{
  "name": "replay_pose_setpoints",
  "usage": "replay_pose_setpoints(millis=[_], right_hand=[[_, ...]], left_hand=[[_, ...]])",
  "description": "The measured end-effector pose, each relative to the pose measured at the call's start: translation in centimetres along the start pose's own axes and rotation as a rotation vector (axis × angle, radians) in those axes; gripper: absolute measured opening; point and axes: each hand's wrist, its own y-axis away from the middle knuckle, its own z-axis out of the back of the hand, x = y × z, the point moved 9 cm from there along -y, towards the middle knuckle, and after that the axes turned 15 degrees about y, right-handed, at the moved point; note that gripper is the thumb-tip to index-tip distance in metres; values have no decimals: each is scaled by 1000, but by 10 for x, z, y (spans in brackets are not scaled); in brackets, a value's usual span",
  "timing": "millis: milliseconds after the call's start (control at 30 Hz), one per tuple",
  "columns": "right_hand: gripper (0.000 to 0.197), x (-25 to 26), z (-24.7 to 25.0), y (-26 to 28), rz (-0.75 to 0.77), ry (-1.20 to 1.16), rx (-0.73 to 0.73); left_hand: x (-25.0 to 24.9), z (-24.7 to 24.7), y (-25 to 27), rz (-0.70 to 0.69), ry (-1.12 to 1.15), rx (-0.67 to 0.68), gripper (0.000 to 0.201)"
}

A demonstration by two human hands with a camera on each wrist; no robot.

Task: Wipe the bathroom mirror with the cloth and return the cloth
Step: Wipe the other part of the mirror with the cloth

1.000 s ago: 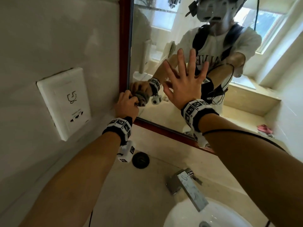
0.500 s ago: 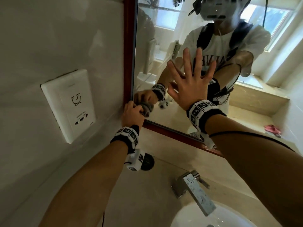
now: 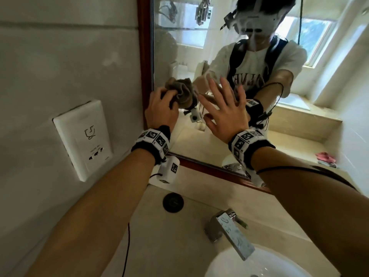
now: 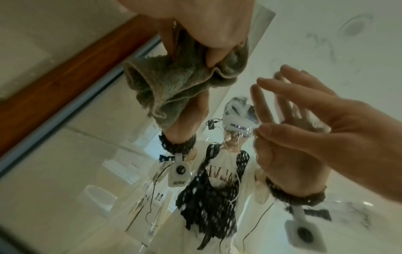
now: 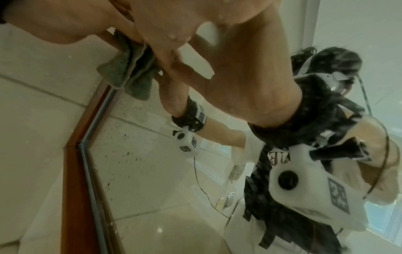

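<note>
We note a black wristband with square black-and-white markers (image 3: 152, 139) on each bare forearm, a white camera block (image 3: 168, 169) hung at 6 o'clock, and a thin black cable (image 3: 295, 168).

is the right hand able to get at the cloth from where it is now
Probably yes. The right hand is open with fingers spread near the mirror, just beside the cloth bunched in the left hand. Nothing lies between them, though the left fingers cover part of it.
</note>
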Motion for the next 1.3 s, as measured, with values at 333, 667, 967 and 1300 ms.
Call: replay_pose_setpoints(millis=[333, 667, 967, 1300], right_hand=[[59, -9, -8, 23, 34, 24, -50], [63, -11, -9, 24, 53, 49, 7], [71, -25, -7, 43, -4, 21, 56], [67, -31, -21, 77, -63, 36, 63]], left_hand=[[81, -63, 134, 184, -209, 417, 7], [60, -55, 109, 283, -186, 385, 17], [-25, -13, 1, 86, -13, 62, 24], [-7, -74, 95, -69, -72, 249, 12]])
